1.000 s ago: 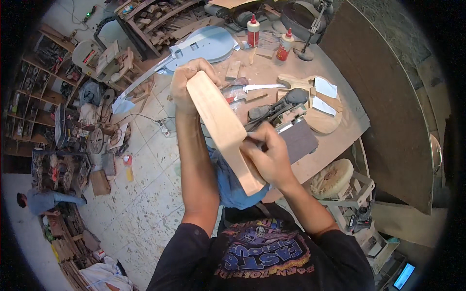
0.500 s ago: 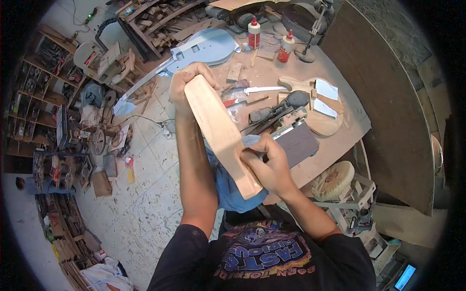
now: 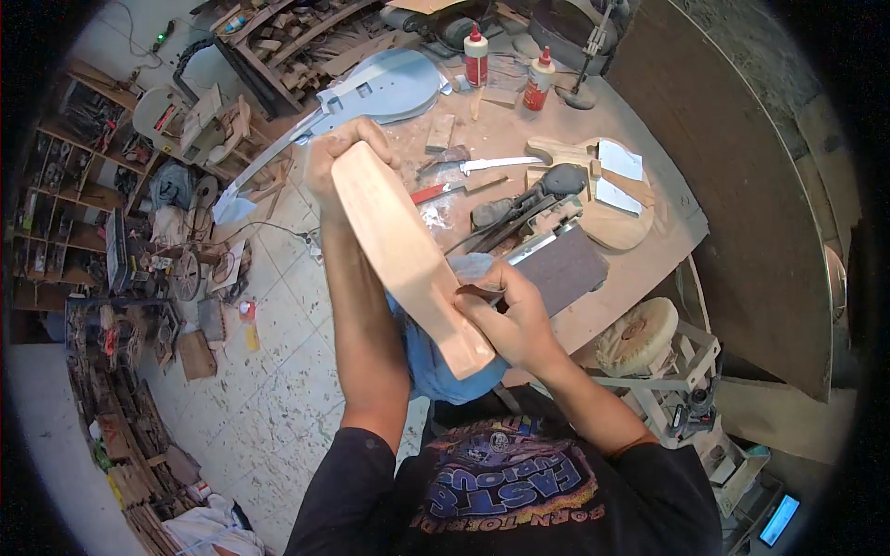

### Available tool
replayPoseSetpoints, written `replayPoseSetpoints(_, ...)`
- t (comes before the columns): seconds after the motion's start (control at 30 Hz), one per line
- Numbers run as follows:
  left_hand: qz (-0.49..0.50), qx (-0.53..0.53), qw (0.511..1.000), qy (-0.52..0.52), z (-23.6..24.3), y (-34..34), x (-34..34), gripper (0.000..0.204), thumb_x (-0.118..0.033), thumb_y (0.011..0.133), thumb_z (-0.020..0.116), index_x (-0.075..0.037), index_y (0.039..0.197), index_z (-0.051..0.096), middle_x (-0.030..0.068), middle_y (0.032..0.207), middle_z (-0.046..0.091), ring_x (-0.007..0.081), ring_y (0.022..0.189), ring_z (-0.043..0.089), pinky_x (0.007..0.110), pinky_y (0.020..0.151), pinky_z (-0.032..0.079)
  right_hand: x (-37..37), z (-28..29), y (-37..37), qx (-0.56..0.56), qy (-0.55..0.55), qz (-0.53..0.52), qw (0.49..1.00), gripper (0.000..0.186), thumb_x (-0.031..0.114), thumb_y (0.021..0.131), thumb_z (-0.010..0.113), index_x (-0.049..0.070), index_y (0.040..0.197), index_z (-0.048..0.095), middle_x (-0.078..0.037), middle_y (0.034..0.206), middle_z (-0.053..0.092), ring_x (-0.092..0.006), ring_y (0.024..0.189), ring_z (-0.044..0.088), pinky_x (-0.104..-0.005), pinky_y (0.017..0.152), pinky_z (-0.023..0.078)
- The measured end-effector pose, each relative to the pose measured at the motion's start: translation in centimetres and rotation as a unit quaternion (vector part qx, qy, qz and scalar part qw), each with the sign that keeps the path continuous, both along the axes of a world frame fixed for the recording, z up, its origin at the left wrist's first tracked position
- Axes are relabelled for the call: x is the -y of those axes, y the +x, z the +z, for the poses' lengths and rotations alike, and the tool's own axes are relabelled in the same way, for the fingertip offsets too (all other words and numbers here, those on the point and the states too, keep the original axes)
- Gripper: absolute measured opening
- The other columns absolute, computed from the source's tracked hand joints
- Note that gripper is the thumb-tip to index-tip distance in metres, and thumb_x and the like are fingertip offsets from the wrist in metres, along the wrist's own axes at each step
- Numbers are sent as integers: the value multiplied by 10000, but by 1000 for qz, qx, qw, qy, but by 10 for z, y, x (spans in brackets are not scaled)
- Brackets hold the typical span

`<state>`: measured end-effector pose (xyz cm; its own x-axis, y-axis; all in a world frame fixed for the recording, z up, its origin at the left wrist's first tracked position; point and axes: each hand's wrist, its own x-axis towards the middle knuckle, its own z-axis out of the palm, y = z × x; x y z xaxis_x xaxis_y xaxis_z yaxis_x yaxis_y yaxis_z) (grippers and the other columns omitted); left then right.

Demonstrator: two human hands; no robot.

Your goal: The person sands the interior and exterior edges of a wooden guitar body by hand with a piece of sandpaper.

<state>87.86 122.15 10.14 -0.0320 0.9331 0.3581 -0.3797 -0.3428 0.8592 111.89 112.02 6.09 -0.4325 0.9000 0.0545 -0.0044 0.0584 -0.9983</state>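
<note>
A pale, smooth wooden guitar body (image 3: 394,236), seen along its curved edge, is held up in front of me and tilted. My left hand (image 3: 348,162) is closed round its far end. Lower down, my right hand (image 3: 510,315) is closed, its thumb pressed at the inner curve of the wood. A small grey piece of sandpaper (image 3: 475,269) shows beside its fingers, partly hidden. Blue cloth (image 3: 440,375) lies under the near end of the wood, over my lap.
The workbench (image 3: 640,120) carries a belt sander (image 3: 561,264), a red-handled knife (image 3: 440,192), a saw blade (image 3: 505,164), two glue bottles (image 3: 476,57) and another wooden guitar body (image 3: 621,227). A light-blue guitar (image 3: 394,88) lies beyond my left hand. A round polishing pad (image 3: 638,335) stands at right.
The wooden body and my left hand have shifted a little to the left, and the wood has turned slightly. My right hand stays at the inner curve, thumb still pressed there.
</note>
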Motion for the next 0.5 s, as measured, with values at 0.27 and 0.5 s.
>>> replayPoseSetpoints(0.27, 42, -41, 998, 32, -1, 0, -1, 462, -343, 799, 341, 26, 641, 569, 133, 601, 567, 177, 542, 505, 275, 541, 406, 0, -2, 0, -2, -2, -1, 1000, 168, -21, 781, 674, -6, 902, 558, -76, 855, 580, -110, 764, 541, -269, 699, 446)
replayPoseSetpoints(0.5, 17, 18, 999, -36, 2, 6, 3, 459, -350, 798, 343, 18, 636, 564, 121, 582, 559, 172, 514, 496, 279, 516, 407, -7, 11, -2, -20, -2, -6, 1000, 168, -11, 776, 681, 3, 905, 575, -64, 812, 557, -111, 771, 545, -275, 710, 446)
